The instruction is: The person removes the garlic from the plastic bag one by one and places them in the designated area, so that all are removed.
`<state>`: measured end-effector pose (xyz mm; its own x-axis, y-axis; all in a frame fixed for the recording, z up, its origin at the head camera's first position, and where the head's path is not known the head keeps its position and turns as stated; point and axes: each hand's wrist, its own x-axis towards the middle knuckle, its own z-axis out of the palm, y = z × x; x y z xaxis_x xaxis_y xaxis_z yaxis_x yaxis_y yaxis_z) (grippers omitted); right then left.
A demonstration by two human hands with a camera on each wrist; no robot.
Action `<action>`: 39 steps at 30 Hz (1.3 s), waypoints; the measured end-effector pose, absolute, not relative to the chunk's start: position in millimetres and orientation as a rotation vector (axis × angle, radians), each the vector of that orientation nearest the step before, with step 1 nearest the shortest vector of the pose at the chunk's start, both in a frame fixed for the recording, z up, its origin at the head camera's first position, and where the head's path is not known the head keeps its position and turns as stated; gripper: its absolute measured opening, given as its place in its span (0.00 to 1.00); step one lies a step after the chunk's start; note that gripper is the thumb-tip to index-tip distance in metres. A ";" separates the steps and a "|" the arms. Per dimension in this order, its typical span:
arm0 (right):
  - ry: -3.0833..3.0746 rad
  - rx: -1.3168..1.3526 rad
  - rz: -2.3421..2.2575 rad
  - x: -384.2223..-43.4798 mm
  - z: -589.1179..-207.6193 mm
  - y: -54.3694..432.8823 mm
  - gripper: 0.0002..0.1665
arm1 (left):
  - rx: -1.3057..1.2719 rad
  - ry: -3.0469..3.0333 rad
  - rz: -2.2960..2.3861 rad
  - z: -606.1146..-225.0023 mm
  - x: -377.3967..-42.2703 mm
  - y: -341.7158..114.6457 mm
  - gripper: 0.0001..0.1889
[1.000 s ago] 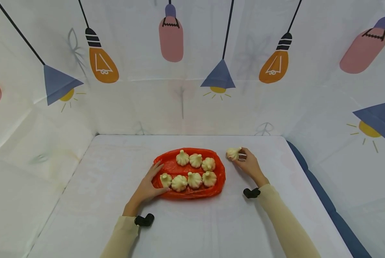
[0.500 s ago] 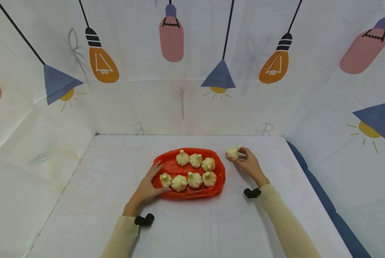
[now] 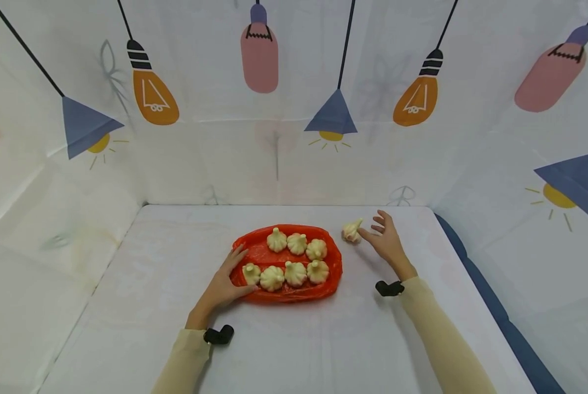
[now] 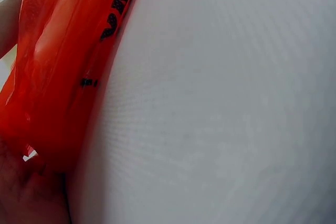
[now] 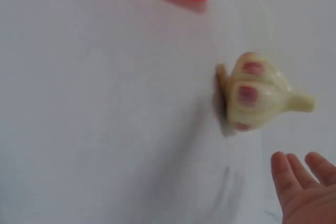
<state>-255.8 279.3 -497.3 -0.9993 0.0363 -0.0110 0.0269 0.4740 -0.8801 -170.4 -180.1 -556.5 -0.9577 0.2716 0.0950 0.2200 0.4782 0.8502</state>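
A shallow oval tray wrapped in red plastic (image 3: 264, 256) lies on the table, holding several garlic bulbs in two rows. In the head view my left hand (image 3: 223, 282) grips its left end, thumb along the near rim and fingers over the far left side. Up close in the left wrist view, the red plastic (image 4: 65, 72) carries black print and hides part of that hand. A single garlic bulb (image 3: 351, 231) rests on the table right of the tray, its stem tilted up. My right hand (image 3: 386, 241) is just right of this bulb, fingers spread and holding nothing.
The white-covered table (image 3: 294, 350) runs back to a cloth wall (image 3: 215, 164) printed with lamps and bulbs. A dark blue padded edge (image 3: 486, 295) lies beyond the table's right side. Each wrist wears a small black camera.
My right hand has let go of the garlic bulb and drawn slightly right, its fingers opening. The bulb stays on the table. My left hand keeps its hold on the tray.
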 end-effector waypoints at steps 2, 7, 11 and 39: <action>-2.662 -0.037 1.636 -256.3 -490.7 276.7 0.62 | 0.435 2.654 1.506 -556.0 -170.3 -180.3 0.52; -2.599 0.068 1.663 -256.5 -472.1 262.7 0.65 | 0.439 2.659 1.503 -555.3 -170.3 -179.5 0.53; -2.613 0.136 1.571 -255.2 -458.5 247.1 0.65 | 0.450 2.663 1.507 -555.3 -170.4 -179.0 0.52; -2.908 0.719 1.463 -236.3 -426.8 153.7 0.67 | 0.470 2.658 1.533 -555.7 -172.0 -178.9 0.53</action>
<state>-236.3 153.7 -426.8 -0.8895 -0.4564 0.0211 -0.2889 0.5260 -0.7999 -172.0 -178.9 -555.7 -0.9535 0.2777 0.1171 0.2404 0.4665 0.8512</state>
